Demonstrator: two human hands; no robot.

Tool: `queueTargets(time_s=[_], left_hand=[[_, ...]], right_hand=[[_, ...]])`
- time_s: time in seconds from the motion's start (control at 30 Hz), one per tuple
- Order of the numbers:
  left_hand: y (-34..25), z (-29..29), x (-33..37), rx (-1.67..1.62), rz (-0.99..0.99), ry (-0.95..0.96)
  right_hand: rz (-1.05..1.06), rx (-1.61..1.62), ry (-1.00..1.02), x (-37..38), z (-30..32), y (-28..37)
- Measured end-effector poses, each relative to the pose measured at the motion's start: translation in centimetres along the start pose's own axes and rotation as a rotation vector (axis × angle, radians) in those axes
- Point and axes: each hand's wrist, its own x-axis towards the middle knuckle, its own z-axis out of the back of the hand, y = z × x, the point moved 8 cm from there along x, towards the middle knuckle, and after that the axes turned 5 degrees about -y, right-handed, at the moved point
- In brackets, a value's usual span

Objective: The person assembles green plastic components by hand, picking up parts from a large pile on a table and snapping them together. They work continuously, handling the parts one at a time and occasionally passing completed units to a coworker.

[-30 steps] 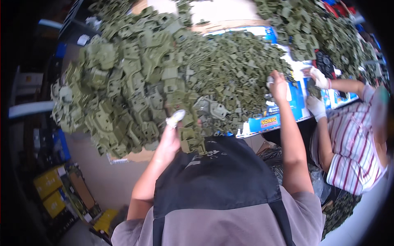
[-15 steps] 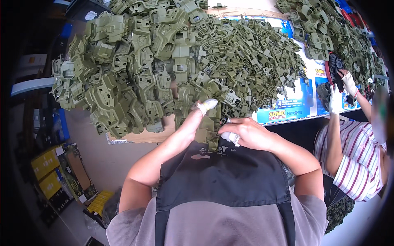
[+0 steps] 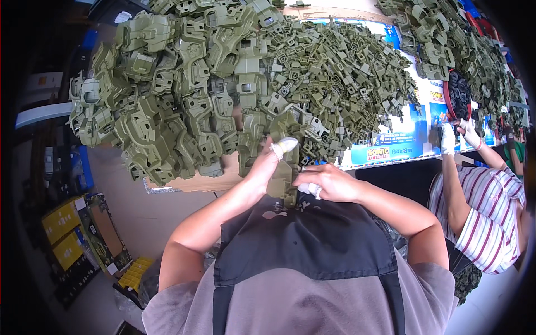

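Left hand: the worker's left hand (image 3: 267, 170) grips the left side of an olive part; thumb, in a white cover (image 3: 286, 146), lies across its face; other fingers hidden behind, so can't tell if spread or together.
Right hand: the right hand (image 3: 330, 183) is at the part's R edge, palm down, fingers bent & close together, white wrap on at least one; can't tell whether the tips pinch anything.
Olive part: the piece (image 3: 281, 187), molded plastic, is btwn the two hands, at the table's near edge, lower end just above the apron's printed top.
Worker: black apron (image 3: 307, 251) over a greyish tee (image 3: 312, 307), both forearms bare, elbows out.
Big pcs: heap of large olive shells (image 3: 153, 120) on table's L side, stacked in rough rows, some cardboard (image 3: 190, 181) showing under the near edge.
Small pcs: mound of little olive fittings (image 3: 343, 84), ctr, beyond the right hand, spilling onto blue printed card (image 3: 410, 131).
Co-worker: person in a striped shirt (image 3: 480, 206), far R, white-gloved hands (image 3: 448, 139) nr a red-rimmed container w/ black pcs (image 3: 459, 95).
Floor, L: yellow boxes (image 3: 62, 218) stacked nr a dark-edged carton (image 3: 103, 229).
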Motion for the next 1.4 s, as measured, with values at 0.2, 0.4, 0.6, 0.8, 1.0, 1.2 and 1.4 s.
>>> queueTargets(time_s=[0.2, 0.4, 0.6, 0.8, 1.0, 1.2, 1.4], left_hand=[[-0.4, 0.4, 0.6, 0.056, -0.033, 0.061], [-3.0, 2.2, 1.8, -0.316, 0.040, 0.201], [-7.6, 2.8, 1.0, -0.249, -0.195, 0.023], [-8.4, 1.9, 0.8, -0.295, -0.305, 0.150], [-5.8, 2.6, 3.3, -0.250, -0.486, 0.040], [-7.8, 0.5, -0.2, -0.213, -0.652, -0.052], [-8.9, 1.4, -1.3, -0.161, -0.657, -0.093]], right_hand=[[-0.076, -0.133, 0.051, 0.4, -0.6, -0.3], [-0.013, 0.247, -0.325, 1.2, 6.8, -2.9], [-0.303, -0.587, -0.453, 0.9, 3.7, -10.2], [-0.299, 0.040, -0.759, -2.0, 8.2, -6.4], [-0.114, 0.637, -0.992, -0.1, 4.7, -5.6], [-0.145, -0.019, -0.731, 1.2, 4.6, 0.5], [-0.052, 0.671, -0.568, 1.2, 5.1, -1.3]])
